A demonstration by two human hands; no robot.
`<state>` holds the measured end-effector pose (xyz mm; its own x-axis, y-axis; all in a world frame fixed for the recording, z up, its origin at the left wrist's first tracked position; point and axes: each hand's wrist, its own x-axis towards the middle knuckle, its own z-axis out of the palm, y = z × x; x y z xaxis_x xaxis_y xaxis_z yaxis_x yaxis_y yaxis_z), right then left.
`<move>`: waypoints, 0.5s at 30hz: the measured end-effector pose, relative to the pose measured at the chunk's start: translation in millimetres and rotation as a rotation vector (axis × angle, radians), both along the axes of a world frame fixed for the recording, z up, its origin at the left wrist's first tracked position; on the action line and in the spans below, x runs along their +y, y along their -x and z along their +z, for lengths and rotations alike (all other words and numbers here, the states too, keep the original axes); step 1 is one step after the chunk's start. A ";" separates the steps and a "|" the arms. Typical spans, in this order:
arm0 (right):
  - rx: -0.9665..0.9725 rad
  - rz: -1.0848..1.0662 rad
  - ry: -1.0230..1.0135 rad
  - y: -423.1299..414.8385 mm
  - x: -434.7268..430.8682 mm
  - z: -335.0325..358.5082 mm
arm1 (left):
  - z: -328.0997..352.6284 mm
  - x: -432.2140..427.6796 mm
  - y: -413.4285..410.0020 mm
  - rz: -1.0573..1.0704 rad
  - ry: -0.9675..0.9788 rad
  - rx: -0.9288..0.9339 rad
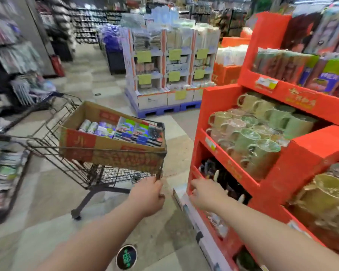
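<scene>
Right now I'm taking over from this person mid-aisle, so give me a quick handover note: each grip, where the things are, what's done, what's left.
Left grip: pinches the near corner of the shopping cart.
Right grip: empty, fingers stretched toward the dark items low in the red display stand.
Things: the cardboard box sits in the cart, full of packs.
Done: the cart stands beside the display.
Left: probably moving goods between box and stand; nothing is in hand yet.
</scene>
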<state>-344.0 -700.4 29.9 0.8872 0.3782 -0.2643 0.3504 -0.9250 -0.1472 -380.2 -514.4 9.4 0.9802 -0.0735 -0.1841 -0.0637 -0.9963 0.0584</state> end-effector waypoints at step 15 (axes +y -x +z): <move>-0.211 0.283 -0.125 -151.3 149.9 49.5 | -41.6 101.4 -39.5 0.250 -0.031 0.169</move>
